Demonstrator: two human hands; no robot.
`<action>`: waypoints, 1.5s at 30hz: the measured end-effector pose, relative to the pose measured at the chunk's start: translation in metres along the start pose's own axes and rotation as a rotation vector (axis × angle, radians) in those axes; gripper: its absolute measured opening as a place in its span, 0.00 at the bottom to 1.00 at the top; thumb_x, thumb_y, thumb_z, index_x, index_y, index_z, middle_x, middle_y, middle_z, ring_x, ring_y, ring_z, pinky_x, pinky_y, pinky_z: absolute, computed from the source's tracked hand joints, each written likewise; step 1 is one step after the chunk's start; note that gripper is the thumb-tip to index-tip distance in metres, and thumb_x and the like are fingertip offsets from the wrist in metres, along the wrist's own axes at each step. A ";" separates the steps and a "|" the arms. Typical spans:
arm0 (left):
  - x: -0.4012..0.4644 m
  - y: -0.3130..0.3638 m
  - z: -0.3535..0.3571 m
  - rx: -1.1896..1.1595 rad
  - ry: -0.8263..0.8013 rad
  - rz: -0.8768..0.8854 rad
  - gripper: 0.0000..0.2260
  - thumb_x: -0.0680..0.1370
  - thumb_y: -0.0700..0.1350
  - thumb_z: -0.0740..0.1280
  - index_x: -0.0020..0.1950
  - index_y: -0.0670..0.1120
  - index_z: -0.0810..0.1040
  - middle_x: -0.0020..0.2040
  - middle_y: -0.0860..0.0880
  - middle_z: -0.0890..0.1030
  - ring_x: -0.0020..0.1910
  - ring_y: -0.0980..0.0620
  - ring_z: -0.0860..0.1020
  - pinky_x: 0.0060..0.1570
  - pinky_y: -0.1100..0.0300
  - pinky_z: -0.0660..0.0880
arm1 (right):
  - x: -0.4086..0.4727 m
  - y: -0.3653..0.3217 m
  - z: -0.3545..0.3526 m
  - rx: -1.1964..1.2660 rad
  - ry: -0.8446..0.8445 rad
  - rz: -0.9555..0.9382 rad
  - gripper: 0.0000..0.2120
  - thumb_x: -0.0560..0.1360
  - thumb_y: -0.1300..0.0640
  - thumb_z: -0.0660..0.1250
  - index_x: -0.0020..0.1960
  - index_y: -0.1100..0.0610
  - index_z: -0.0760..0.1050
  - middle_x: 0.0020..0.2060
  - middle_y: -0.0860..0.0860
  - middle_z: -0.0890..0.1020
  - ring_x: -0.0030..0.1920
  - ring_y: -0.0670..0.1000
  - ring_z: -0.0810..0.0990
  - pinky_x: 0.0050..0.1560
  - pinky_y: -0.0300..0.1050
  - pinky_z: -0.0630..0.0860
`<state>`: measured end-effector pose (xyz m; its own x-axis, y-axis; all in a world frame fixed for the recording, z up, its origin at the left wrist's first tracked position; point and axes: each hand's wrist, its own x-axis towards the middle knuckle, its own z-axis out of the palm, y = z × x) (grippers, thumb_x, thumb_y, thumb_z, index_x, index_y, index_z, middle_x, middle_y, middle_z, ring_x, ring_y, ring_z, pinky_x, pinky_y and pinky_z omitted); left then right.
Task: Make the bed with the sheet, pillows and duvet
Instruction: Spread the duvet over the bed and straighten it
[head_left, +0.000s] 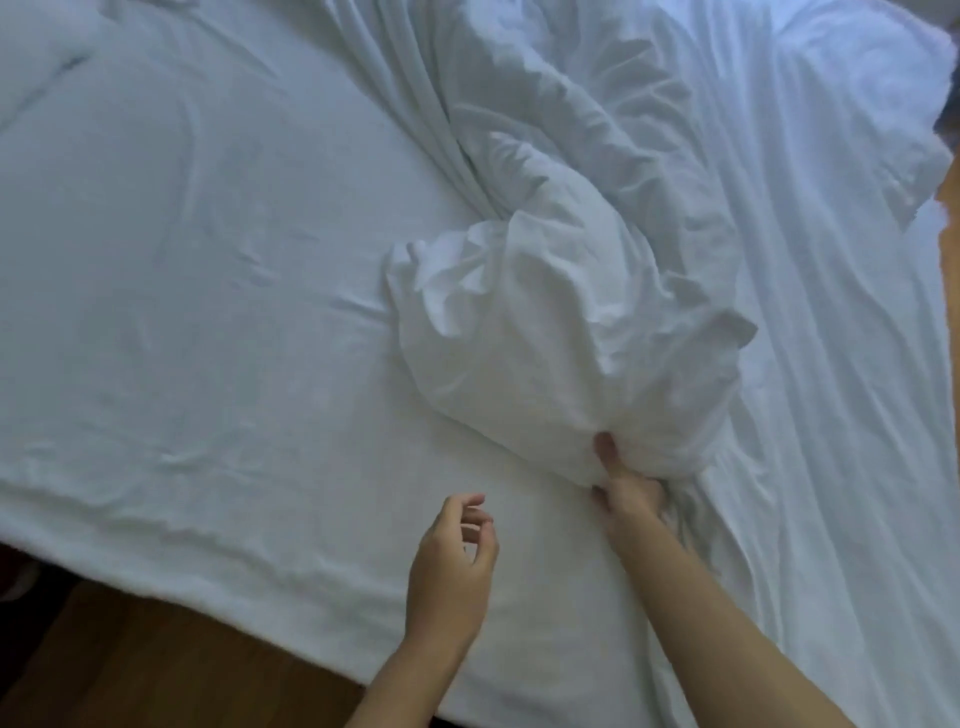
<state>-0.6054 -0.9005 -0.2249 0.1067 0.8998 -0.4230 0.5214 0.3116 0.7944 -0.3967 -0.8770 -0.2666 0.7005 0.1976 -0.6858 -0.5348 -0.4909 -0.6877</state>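
Sheet (208, 312) looks mostly on already, a bit wrinkly. Your right hand (621, 486) is gripping the bunched duvet (561, 312) at center frame — left hand (452, 566) hangs loose, holding nothing. Duvet's unspread, pillow (872, 93) upper right — plenty left.

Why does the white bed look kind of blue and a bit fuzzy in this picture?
Head view: the light is dim and cool, so the sheet looks bluish; the bunched duvet has soft grey shadows in its folds, no glare; the whole picture is slightly blurry, most at the left hand; the right hand grips the duvet; the wide lens bends the bed edge.
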 end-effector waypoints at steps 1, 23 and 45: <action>0.021 0.007 -0.009 0.047 0.010 0.054 0.12 0.78 0.45 0.68 0.61 0.54 0.74 0.50 0.58 0.79 0.48 0.59 0.78 0.51 0.54 0.78 | -0.007 -0.002 0.006 -0.023 0.069 -0.071 0.21 0.68 0.47 0.80 0.55 0.55 0.77 0.44 0.46 0.80 0.43 0.52 0.81 0.56 0.56 0.80; 0.346 0.113 -0.169 0.087 0.362 -0.016 0.11 0.77 0.46 0.63 0.37 0.44 0.70 0.36 0.45 0.76 0.39 0.47 0.74 0.35 0.54 0.69 | -0.064 -0.039 0.126 -0.966 -0.473 -0.199 0.49 0.67 0.25 0.66 0.79 0.48 0.56 0.74 0.53 0.66 0.72 0.58 0.66 0.72 0.59 0.65; 0.232 -0.002 -0.432 -0.029 -0.115 0.195 0.05 0.77 0.38 0.69 0.43 0.45 0.81 0.35 0.57 0.81 0.33 0.64 0.75 0.34 0.70 0.72 | -0.394 0.032 0.346 0.389 -0.621 0.295 0.24 0.74 0.44 0.74 0.66 0.51 0.77 0.59 0.50 0.84 0.60 0.52 0.83 0.63 0.55 0.77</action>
<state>-0.9472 -0.5602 -0.1364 0.2998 0.9038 -0.3054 0.4570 0.1450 0.8776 -0.8533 -0.6766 -0.1006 0.1730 0.5990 -0.7818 -0.8646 -0.2879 -0.4118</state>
